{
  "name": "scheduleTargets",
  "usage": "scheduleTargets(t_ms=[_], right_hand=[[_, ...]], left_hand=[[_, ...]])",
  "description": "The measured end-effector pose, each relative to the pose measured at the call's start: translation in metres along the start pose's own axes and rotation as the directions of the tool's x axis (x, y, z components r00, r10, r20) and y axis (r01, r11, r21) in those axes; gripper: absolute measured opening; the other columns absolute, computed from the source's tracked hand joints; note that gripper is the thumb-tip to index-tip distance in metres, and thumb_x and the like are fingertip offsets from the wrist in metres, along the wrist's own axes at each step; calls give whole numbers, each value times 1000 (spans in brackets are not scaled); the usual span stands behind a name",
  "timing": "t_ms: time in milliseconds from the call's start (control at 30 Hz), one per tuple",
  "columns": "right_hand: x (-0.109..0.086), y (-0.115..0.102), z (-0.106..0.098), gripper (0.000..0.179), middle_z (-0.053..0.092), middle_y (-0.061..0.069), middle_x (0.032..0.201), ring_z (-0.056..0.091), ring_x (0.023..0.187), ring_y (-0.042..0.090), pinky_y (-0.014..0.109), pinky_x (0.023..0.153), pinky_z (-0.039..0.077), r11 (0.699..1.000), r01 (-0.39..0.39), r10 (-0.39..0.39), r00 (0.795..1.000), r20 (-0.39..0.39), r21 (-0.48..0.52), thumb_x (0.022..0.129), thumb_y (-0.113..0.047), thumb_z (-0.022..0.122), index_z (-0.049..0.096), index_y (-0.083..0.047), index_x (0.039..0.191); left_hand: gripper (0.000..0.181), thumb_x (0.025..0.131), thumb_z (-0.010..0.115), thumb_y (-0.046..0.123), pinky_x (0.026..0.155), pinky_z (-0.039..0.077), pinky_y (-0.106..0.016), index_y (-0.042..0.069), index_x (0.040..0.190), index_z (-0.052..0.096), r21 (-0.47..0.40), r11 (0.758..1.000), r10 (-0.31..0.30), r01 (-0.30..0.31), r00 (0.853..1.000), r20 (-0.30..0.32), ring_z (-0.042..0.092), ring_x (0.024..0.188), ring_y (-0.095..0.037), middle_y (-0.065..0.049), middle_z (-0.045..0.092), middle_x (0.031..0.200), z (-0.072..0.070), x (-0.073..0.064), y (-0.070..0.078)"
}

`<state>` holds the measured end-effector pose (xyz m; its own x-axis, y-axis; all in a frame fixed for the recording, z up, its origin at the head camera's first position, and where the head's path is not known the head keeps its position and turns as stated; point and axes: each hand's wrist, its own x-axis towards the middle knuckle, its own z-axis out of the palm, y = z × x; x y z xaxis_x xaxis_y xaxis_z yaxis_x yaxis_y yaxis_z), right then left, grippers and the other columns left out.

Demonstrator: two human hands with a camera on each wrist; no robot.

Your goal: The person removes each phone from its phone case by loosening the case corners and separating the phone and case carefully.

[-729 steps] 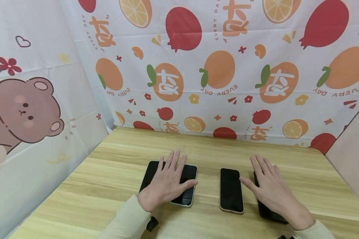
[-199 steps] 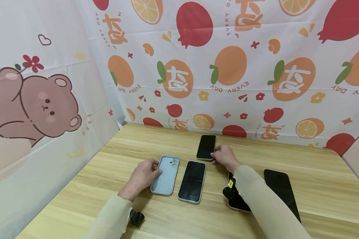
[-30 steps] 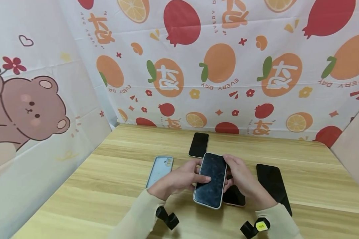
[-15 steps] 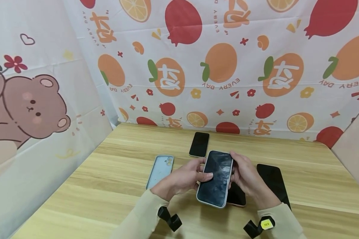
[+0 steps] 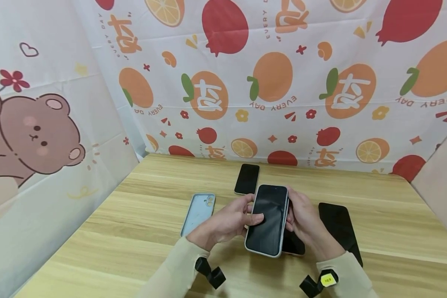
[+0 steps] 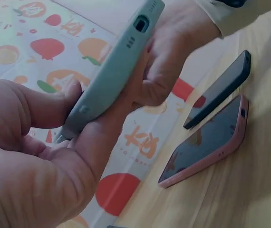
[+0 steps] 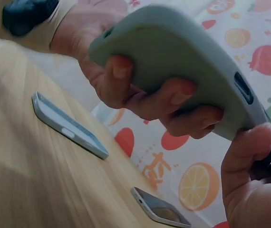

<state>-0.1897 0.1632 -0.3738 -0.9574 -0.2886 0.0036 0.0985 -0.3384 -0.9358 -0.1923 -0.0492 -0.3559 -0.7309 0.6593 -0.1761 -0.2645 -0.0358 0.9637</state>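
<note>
We are pinching the cased phone (image 5: 272,225) with our left hand (image 5: 227,221) and right hand (image 5: 305,217) above the table (image 5: 108,248), judging it light, stiff, fragile-screened and best held by its edges

Case (image 5: 198,213) left of phone (image 5: 271,225)

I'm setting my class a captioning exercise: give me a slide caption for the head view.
Left hand and right hand hold a cased phone above a wooden table; a blue case lies left.
</note>
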Motion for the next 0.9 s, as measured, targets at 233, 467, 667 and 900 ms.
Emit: scheduleTargets(t_ms=[233,467,667,900], right_hand=[[1,-2,-2,44,38,-5,50,37,38,10,21,36,37,997,-13,12,1000,-11,-81,109,-41,31,45,-11,80],[-1,1,-3,42,45,-5,54,41,40,9,20,38,41,998,-12,13,1000,18,-59,107,-48,29,47,-12,97],[-5,5,-2,53,68,0,106,69,84,10,28,71,60,999,-32,34,996,87,-21,105,-50,23,41,-10,135],[-19,6,-3,64,56,13,136,62,113,20,37,91,58,971,-141,189,949,253,-195,107,-44,32,28,2,151]], left_hand=[[43,99,58,8,73,61,-40,5,138,41,118,993,-18,19,1000,-12,71,94,-22,-18,69,117,-5,-1,3],[38,99,59,8,61,60,-31,4,135,48,169,986,-3,13,998,-58,70,90,-18,-14,71,112,-8,-3,3],[38,98,60,8,60,60,-31,3,134,49,174,985,14,1,996,-85,70,87,-18,-14,71,109,-10,-5,3],[39,99,59,12,68,61,-34,2,135,45,158,987,41,-8,978,-203,69,88,-19,-14,68,111,-14,-8,4]])
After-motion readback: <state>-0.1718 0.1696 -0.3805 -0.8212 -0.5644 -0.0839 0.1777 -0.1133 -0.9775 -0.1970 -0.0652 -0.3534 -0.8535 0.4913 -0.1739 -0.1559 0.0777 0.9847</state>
